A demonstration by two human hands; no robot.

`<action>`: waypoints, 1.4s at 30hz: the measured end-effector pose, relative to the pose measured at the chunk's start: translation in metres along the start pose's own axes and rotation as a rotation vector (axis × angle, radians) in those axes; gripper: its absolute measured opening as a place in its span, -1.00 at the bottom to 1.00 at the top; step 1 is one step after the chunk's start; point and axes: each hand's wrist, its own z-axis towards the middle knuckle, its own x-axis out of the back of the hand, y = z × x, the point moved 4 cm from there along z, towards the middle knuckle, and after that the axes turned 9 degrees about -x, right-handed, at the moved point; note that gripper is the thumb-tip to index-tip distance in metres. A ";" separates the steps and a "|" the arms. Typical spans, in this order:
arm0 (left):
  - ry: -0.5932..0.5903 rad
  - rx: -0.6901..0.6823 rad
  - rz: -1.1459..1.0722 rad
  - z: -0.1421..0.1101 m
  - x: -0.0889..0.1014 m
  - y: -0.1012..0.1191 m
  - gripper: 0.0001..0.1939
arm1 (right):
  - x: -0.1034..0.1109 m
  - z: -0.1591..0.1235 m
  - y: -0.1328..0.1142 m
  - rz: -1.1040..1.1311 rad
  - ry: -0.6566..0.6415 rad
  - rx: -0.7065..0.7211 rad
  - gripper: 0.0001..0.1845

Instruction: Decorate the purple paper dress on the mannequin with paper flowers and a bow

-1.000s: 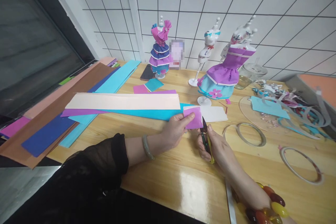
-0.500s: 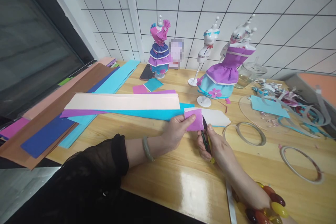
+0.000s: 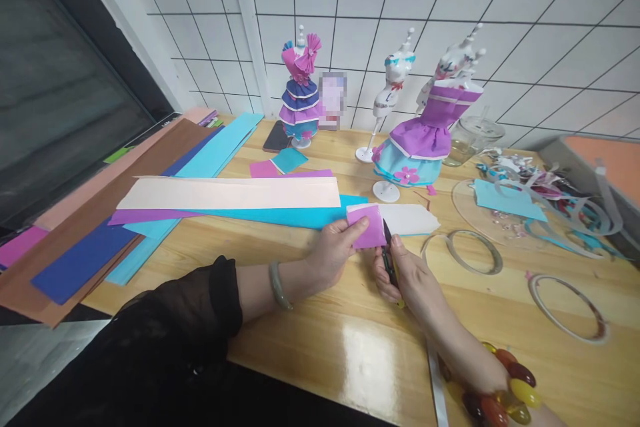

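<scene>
Between the thumb and fingers of my left hand (image 3: 337,245) is a folded purple crepe paper piece (image 3: 367,227), held up above the table. My right hand (image 3: 404,273) grips dark-handled scissors (image 3: 387,260), their blades along the right edge of the purple piece. Whether the blades are closed on the paper I cannot tell. Behind the hands lie a cream paper strip (image 3: 235,193), a blue strip (image 3: 280,217) and a white paper piece (image 3: 413,219) with a pointed end.
Small mannequins stand at the back, one in a purple and blue dress (image 3: 425,137), another in a tiered dress (image 3: 300,100). Tape rolls (image 3: 475,252) lie at right near a clear disc with scraps. Paper strips (image 3: 80,260) pile up at left.
The whole view has shifted slightly, so things sit a little further left. My hands keep the same holds on the paper and scissors.
</scene>
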 end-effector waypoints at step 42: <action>-0.008 0.014 -0.095 0.003 0.003 0.002 -0.67 | 0.003 0.001 -0.002 -0.083 0.025 0.001 -0.47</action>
